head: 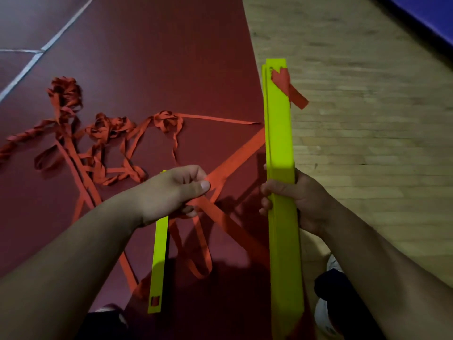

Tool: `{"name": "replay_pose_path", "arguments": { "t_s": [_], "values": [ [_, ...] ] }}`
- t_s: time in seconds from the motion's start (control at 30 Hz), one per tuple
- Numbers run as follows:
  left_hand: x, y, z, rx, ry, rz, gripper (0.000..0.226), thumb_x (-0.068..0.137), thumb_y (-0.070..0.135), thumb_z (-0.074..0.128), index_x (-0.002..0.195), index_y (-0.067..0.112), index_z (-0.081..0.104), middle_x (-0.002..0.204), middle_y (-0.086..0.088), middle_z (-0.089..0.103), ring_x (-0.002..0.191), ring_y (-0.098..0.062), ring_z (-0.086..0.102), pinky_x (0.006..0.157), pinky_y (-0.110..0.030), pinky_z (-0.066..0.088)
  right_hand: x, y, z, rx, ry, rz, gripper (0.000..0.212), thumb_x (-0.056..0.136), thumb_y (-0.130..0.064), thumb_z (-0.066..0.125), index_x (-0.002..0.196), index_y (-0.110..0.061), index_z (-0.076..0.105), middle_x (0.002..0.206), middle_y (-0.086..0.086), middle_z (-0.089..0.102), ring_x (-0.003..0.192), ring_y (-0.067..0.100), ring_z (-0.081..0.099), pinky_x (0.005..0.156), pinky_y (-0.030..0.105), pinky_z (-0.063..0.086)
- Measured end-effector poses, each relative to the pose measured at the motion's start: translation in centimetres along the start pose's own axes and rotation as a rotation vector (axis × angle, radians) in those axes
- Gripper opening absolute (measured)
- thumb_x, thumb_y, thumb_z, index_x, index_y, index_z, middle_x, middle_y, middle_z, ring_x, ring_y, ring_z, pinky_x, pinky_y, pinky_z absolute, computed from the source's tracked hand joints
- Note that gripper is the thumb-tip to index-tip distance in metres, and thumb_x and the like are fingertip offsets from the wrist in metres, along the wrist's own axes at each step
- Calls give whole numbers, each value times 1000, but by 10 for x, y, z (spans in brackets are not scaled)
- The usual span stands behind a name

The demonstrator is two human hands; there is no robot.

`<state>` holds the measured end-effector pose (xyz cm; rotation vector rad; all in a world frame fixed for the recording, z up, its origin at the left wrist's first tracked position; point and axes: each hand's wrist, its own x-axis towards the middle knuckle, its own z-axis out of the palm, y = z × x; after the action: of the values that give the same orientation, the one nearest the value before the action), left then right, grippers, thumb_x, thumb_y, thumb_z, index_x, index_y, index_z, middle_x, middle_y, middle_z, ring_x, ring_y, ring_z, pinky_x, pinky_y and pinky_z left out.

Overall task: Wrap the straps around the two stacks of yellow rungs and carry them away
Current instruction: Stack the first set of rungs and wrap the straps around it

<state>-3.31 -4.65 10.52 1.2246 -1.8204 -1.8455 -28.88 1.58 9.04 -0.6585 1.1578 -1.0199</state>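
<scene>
My right hand [291, 200] grips a stack of yellow rungs [279, 133] around its middle and holds it off the floor, pointing away from me. A short red strap end [291, 92] hangs from the slot near its far tip. My left hand [176, 192] pinches a red strap [235, 158] between thumb and fingers and also holds a single yellow rung [159, 261], which points down toward my knee. That strap runs taut up to the stack. More red strap [105, 133] lies tangled in loops on the floor at the left.
The dark red floor [152, 57] carries white lines at the far left. Pale wooden flooring [367, 119] lies to the right, with a blue mat edge [431, 23] at the top right corner. My knees and shoes show at the bottom edge.
</scene>
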Motion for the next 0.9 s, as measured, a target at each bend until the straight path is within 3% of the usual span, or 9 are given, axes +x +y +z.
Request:
{"name": "replay_pose_path", "arguments": {
  "t_s": [0.07, 0.17, 0.3, 0.4, 0.5, 0.57, 0.63, 0.73, 0.9],
  "values": [
    [1, 0, 2, 38, 18, -31, 18, 104, 18, 48, 88, 11, 49, 70, -15, 45, 55, -18, 44, 47, -16, 40, 1, 0, -2, 15, 16, 16, 42, 76, -7, 76, 114, -4, 58, 83, 18, 58, 66, 29, 59, 76, 53, 53],
    [3, -1, 0, 19, 44, -36, 16, 104, 18, 49, 89, 12, 51, 81, -18, 48, 67, -28, 43, 47, -18, 40, 0, 3, -7, 116, -6, 33, 59, 72, -6, 67, 130, -11, 56, 86, 18, 64, 73, 33, 65, 73, 52, 57],
    [3, -3, -2, -41, 7, -6, 17, 96, 27, 59, 89, 13, 53, 82, -16, 48, 68, -29, 37, 51, -20, 43, -2, 3, -8, 90, -13, -9, 56, 71, -8, 64, 126, -21, 61, 87, 16, 68, 71, 28, 67, 58, 39, 58],
    [3, -2, -1, -51, -11, 25, 20, 93, 30, 58, 89, 11, 53, 80, -16, 47, 71, -31, 38, 52, -18, 44, -1, 2, -11, 113, -56, 9, 57, 74, -7, 61, 129, -19, 57, 109, 24, 70, 89, 37, 71, 61, 39, 58],
    [3, -1, -1, -40, 5, 37, 17, 102, 21, 55, 91, 9, 52, 78, -18, 46, 73, -33, 38, 51, -16, 43, -1, 3, -11, 158, -83, 92, 62, 70, -5, 66, 131, -12, 56, 107, 25, 71, 90, 38, 72, 70, 43, 60],
    [2, 0, 0, -43, -19, 34, 16, 98, 26, 58, 88, 13, 54, 77, -17, 44, 73, -32, 37, 53, -17, 45, -1, 5, -9, 96, -59, 109, 59, 68, -6, 68, 126, -7, 59, 91, 20, 71, 80, 35, 72, 77, 46, 59],
    [1, 2, 0, -57, -35, 27, 14, 91, 32, 57, 82, 22, 58, 77, -13, 44, 73, -30, 37, 58, -20, 48, 0, 6, -6, 115, -26, 90, 40, 68, -5, 65, 108, -4, 68, 78, 17, 65, 67, 30, 67, 75, 50, 60],
    [2, 2, 2, -37, -36, 39, 16, 98, 28, 59, 82, 25, 59, 76, -10, 46, 68, -27, 38, 62, -26, 51, -2, 8, 0, 157, -44, 58, 18, 67, 2, 63, 77, -7, 74, 85, 20, 69, 70, 33, 69, 76, 50, 57],
    [1, 8, 11, 22, -62, 54, 15, 103, 24, 53, 91, 16, 53, 72, -8, 48, 61, -19, 49, 56, -22, 45, 6, 9, 0, -7, 108, -18, 13, 63, -7, 67, 74, -13, 73, 72, 16, 63, 58, 27, 60, 63, 38, 50]
  ]
}}
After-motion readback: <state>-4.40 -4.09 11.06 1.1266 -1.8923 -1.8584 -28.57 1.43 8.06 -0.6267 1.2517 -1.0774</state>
